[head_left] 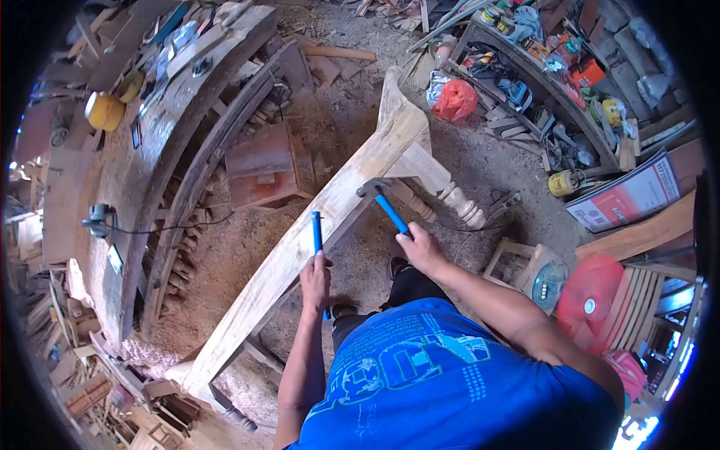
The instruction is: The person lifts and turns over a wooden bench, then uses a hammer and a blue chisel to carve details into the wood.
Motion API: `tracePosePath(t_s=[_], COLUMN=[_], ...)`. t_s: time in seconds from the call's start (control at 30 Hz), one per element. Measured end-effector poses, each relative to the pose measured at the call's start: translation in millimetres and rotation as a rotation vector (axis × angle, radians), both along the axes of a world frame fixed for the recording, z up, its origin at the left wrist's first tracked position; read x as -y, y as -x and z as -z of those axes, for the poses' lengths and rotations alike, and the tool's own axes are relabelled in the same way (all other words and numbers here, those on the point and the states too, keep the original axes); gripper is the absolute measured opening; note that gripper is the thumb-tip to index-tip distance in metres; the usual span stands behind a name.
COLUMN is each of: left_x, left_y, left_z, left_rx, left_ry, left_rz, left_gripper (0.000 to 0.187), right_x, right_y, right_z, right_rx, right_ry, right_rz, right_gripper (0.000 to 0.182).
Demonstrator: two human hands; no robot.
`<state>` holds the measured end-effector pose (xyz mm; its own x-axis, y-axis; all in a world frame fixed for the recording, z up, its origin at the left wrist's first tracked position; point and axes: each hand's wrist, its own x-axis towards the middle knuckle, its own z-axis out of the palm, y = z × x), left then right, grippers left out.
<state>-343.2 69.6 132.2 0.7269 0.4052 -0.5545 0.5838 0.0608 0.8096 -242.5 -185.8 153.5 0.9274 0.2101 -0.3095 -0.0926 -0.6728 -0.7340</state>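
Note:
My right hand (pixel 424 250) is closed round the blue handle of a claw hammer (pixel 391 214). Its dark metal head overlaps the edge of a long pale wooden beam (pixel 300 240). Closed on a blue-handled tool (pixel 317 234), my left hand (pixel 315 283) is in front of the same beam. That tool points up and away from me; its working end cannot be made out. The beam runs diagonally from lower left to upper middle, with turned legs (pixel 461 204) attached near its far end.
On the left stands a long workbench (pixel 127 195) with a corded power tool (pixel 96 220) and a yellow container (pixel 104 111). A wooden box (pixel 262 166) sits on the sawdust-covered floor. Cluttered shelving (pixel 559 97), a red bag (pixel 455 100) and a red fan (pixel 591 304) are to the right.

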Motion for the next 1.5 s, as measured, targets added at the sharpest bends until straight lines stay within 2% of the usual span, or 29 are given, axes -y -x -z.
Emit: tracePosePath(t_s=[0.1,0.23,0.3,0.37,0.63,0.73,0.87,1.33,1.5], left_x=[32,60,68,75,73,68,62,49,47], left_y=[-49,-105,-126,-145,-214,-238,-255,-271,-273], left_z=[-4,-15,-12,-7,5,29,47,45,47], left_rx=[0.026,0.118,0.131,0.159,0.046,0.112,0.13,0.13,0.134], left_ry=[-0.068,-0.084,-0.049,0.053,0.028,-0.17,-0.285,-0.316,-0.365], left_rz=[0.105,0.136,0.123,0.11,0.275,0.367,0.393,0.48,0.517], left_gripper=[0.045,0.045,0.046,0.048,0.048,0.059,0.063,0.059,0.058], right_x=[44,79,86,91,82,76,69,53,49], right_y=[-38,-73,-83,-89,-82,-79,-81,-95,-102], right_z=[3,1,6,14,21,10,5,-1,-6], right_rx=[0.032,-0.053,-0.008,0.009,-0.067,-0.068,-0.093,-0.029,0.02], right_ry=[0.034,0.074,0.075,0.034,0.053,0.05,0.012,-0.031,-0.001], right_rz=[0.046,0.135,0.152,0.166,0.253,0.28,0.33,0.369,0.339], right_gripper=[0.032,0.035,0.036,0.036,0.034,0.03,0.028,0.026,0.031])
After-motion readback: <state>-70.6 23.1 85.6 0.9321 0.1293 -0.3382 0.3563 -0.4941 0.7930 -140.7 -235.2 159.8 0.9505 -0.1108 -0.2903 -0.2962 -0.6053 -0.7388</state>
